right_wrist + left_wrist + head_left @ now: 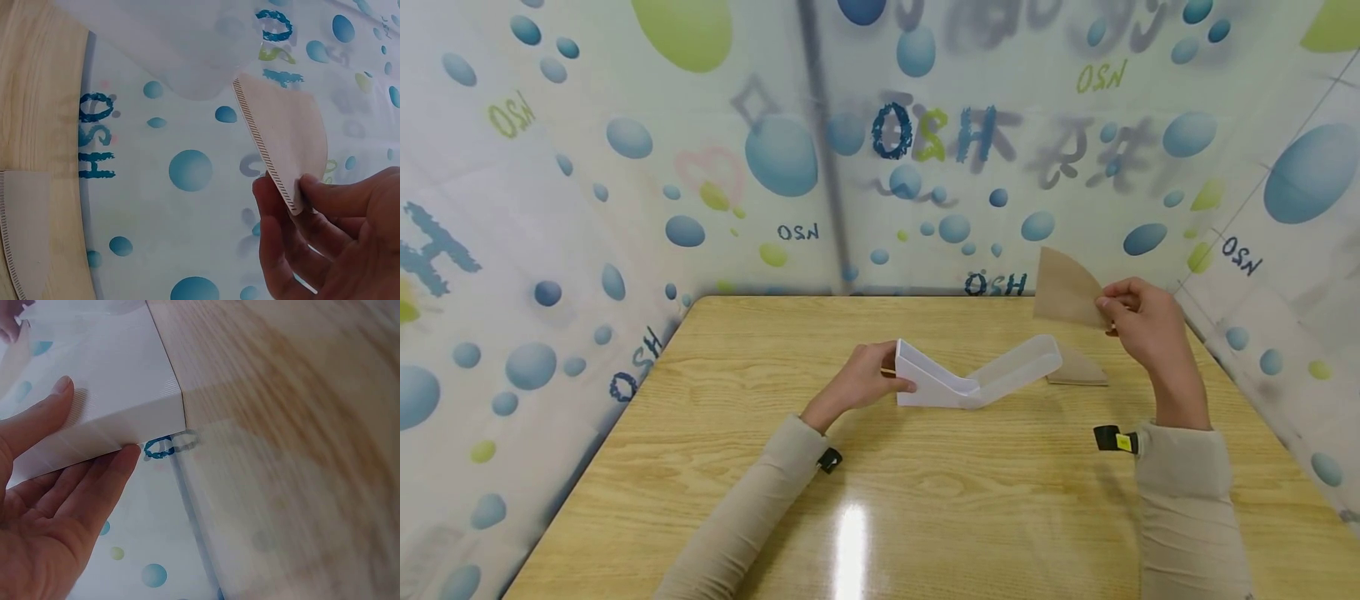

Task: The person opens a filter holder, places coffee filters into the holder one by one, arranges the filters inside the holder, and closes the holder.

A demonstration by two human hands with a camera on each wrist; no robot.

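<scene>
I have the left hand point(867, 375) gripping a white box point(927, 385), the right hand point(1152, 323) pinching a brown filter point(1066, 290) toward the worktop's point(985, 517) far-right corner.

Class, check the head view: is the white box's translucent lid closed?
No, the translucent lid slants up and away from the white box.

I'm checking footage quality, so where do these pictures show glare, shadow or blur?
Head view: white glare on the table, faint shadow near the left hand; left wrist view: blurred wood grain; right wrist view: dim, though the held brown paper shows its ribbed edge clearly.
</scene>
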